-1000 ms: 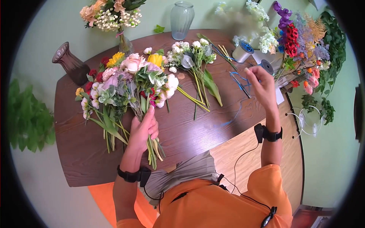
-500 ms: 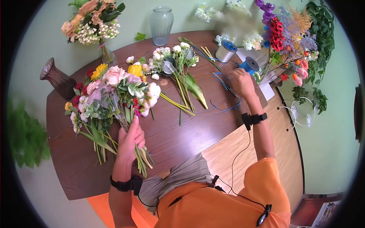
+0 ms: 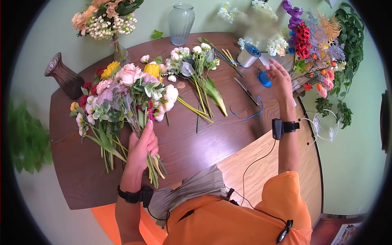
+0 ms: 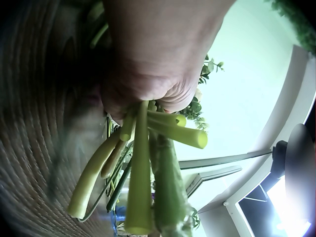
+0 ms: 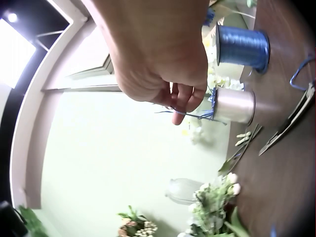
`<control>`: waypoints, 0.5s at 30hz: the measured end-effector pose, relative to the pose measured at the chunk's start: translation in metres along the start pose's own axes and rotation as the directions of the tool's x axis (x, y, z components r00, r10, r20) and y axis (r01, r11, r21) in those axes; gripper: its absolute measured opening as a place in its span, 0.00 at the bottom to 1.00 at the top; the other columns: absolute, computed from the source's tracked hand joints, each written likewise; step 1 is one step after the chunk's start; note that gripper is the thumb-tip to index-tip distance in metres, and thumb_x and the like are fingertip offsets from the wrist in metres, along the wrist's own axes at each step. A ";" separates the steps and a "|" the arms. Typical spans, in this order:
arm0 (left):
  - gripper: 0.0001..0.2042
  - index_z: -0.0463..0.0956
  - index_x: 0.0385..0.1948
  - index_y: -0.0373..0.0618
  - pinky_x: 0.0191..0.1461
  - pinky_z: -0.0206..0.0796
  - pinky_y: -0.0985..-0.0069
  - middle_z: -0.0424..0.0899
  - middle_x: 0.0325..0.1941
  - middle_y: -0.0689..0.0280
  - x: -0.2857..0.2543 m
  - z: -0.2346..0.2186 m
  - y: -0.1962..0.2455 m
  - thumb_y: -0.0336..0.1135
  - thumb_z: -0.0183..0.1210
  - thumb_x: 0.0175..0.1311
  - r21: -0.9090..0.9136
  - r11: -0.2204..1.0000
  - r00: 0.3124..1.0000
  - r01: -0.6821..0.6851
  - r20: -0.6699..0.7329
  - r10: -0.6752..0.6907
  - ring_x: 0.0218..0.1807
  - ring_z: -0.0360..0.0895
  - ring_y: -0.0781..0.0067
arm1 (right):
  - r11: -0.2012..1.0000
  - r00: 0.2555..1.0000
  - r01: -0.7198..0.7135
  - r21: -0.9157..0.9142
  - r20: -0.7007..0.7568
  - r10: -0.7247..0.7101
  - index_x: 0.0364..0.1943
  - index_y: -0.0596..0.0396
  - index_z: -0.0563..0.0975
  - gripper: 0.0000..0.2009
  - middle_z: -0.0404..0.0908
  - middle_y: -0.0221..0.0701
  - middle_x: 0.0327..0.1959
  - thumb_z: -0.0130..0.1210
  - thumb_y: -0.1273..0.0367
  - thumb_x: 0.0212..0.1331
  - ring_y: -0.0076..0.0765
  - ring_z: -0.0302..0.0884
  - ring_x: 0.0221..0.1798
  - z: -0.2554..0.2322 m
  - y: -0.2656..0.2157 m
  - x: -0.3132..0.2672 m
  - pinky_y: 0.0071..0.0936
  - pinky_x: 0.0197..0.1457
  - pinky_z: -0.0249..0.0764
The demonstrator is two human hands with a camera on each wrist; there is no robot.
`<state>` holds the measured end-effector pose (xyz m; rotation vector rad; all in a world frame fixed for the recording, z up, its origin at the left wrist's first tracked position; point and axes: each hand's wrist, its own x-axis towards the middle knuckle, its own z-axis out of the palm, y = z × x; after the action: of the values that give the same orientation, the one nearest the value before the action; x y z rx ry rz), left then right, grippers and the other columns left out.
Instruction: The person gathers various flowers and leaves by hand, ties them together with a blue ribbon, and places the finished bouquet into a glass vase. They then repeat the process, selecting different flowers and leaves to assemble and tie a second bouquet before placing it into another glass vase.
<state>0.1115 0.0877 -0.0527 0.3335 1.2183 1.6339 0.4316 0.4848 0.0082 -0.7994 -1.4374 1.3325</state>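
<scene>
In the head view, could splay the bouquet (image 3: 141, 96) by easing the left hand (image 3: 143, 143), clenched round its stems below the blooms. In the left wrist view, shows stem ends (image 4: 139, 197) jutting from that grip. In the right wrist view, could snag the blue ribbon (image 5: 195, 116) by tugging, pinched in the right hand (image 5: 163, 69), beside the white spool (image 5: 234, 105).

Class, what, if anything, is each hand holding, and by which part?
The left hand holds the mixed bouquet by its stems, below the blooms. At the right hand's fingers is a thin blue strand; whether they grip it cannot be told.
</scene>
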 end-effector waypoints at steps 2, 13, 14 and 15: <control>0.22 0.60 0.20 0.54 0.17 0.50 0.81 0.57 0.17 0.79 0.000 0.000 0.000 0.45 0.55 0.78 0.000 1.000 1.000 0.005 -0.005 -0.005 0.16 0.57 0.86 | 0.971 0.993 -0.056 0.232 0.111 0.030 0.64 0.64 0.72 0.20 0.83 0.31 0.48 0.57 0.71 0.70 0.27 0.83 0.50 -0.001 -0.014 -0.007 0.24 0.57 0.77; 0.21 0.62 0.21 0.53 0.17 0.51 0.81 0.58 0.17 0.79 0.000 0.001 0.001 0.46 0.56 0.77 0.005 1.000 1.000 0.018 -0.012 -0.017 0.15 0.58 0.87 | 0.908 0.937 -0.297 0.297 0.272 0.217 0.49 0.54 0.74 0.08 0.75 0.26 0.38 0.54 0.72 0.68 0.19 0.68 0.30 0.025 -0.027 -0.052 0.17 0.29 0.63; 0.21 0.62 0.21 0.53 0.17 0.51 0.81 0.58 0.17 0.79 0.000 0.000 0.001 0.46 0.56 0.77 0.007 1.000 1.000 0.021 -0.015 -0.021 0.15 0.58 0.87 | 0.883 0.894 -0.361 0.301 0.380 0.236 0.49 0.52 0.74 0.08 0.74 0.24 0.35 0.54 0.73 0.67 0.17 0.65 0.28 0.020 -0.026 -0.054 0.17 0.28 0.61; 0.20 0.62 0.22 0.53 0.17 0.51 0.81 0.58 0.17 0.79 0.000 0.000 0.001 0.46 0.56 0.77 0.006 1.000 1.000 0.014 -0.008 -0.014 0.15 0.58 0.87 | 0.855 0.840 -0.425 0.297 0.482 0.250 0.48 0.49 0.74 0.08 0.73 0.22 0.33 0.54 0.73 0.66 0.16 0.62 0.25 0.017 -0.025 -0.057 0.17 0.27 0.58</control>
<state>0.1112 0.0877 -0.0522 0.3218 1.2297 1.6211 0.4368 0.4223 0.0213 -0.5230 -1.3105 2.1085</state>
